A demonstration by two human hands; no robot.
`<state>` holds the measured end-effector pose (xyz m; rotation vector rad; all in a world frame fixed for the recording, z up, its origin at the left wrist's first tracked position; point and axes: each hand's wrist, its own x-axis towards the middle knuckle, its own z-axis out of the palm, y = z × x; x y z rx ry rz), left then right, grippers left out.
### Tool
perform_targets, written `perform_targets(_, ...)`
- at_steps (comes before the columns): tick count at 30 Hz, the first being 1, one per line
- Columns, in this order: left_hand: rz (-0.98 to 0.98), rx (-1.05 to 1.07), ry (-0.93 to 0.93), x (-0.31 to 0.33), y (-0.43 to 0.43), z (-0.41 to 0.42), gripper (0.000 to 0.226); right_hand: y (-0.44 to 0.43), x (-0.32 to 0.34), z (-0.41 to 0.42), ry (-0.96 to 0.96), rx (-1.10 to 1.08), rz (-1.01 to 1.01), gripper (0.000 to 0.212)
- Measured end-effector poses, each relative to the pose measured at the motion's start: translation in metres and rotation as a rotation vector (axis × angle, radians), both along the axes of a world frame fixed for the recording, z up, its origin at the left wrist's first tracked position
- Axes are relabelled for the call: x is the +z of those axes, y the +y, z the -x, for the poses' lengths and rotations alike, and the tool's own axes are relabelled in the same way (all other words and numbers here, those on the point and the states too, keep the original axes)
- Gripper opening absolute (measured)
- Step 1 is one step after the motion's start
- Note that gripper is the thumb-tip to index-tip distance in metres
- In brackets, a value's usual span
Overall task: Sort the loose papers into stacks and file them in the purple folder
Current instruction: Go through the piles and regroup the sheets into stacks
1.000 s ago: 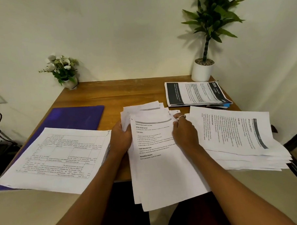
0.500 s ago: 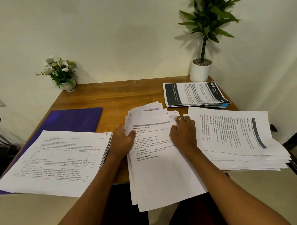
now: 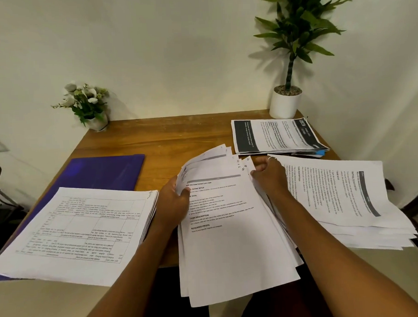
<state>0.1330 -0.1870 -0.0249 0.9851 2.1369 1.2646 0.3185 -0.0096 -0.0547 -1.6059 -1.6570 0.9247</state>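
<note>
Now 4 paper stacks [image 3: 72, 231] [image 3: 230, 241] [image 3: 343, 195] [image 3: 274, 136] w/ 1 purple folder [image 3: 103, 172], 2 plants [image 3: 88, 103] [image 3: 298, 34].

Matt white paper sheets [image 3: 230, 241] lie on a smooth varnished wooden table [image 3: 159, 136].

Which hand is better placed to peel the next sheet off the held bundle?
Right, likely. The right hand holds the fanned top corners of the bundle; the left hand grips its left edge, steadying it.

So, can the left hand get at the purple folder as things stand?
Probably yes: the purple folder has its far half bare, up-left of the left hand. But that hand grips the fanned sheaf, and the table stack covers its near half.
</note>
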Motion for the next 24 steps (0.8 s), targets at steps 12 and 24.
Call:
perform_targets(12,-0.028,0.014,-0.009,0.001,-0.001,-0.002,0.048,-0.014,0.021,-0.006,0.007,0.044,-0.008,0.02)
perform_targets(24,-0.071,-0.037,0.012,-0.016,0.002,0.01,0.04,-0.047,0.114,-0.006,0.271,0.047,-0.445,0.01)
